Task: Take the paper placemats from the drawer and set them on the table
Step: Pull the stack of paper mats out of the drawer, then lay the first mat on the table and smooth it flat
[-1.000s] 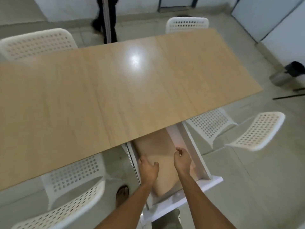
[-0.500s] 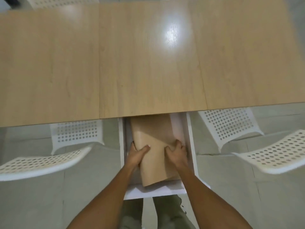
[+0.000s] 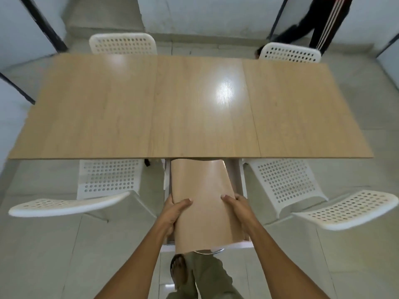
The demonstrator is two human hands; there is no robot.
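Both hands are on the paper placemats (image 3: pixel 204 203) right now, a tan stack bowed upward between them. The left hand (image 3: pixel 176 209) grips the stack's left edge, thumb lying across the top sheet and fingers curled underneath. The right hand (image 3: pixel 238 207) clamps the opposite edge the same way, thumb on top. The stack sits over the open white drawer (image 3: pixel 241 180), which juts out from under the near edge of the tabletop (image 3: pixel 129 113). The far end of the placemats tucks under that edge and the near end overhangs the drawer front, above the person's foot on the tiled floor (image 3: pixel 54 255). The wooden tabletop is bare, with a bright glare patch right of centre. 4 white perforated chairs (image 3: pixel 108 180) stand around it, 2 on the near side flanking the drawer and 2 at the far side. Beyond the far right chair, a second person's legs in dark striped trousers (image 3: pixel 323 24)
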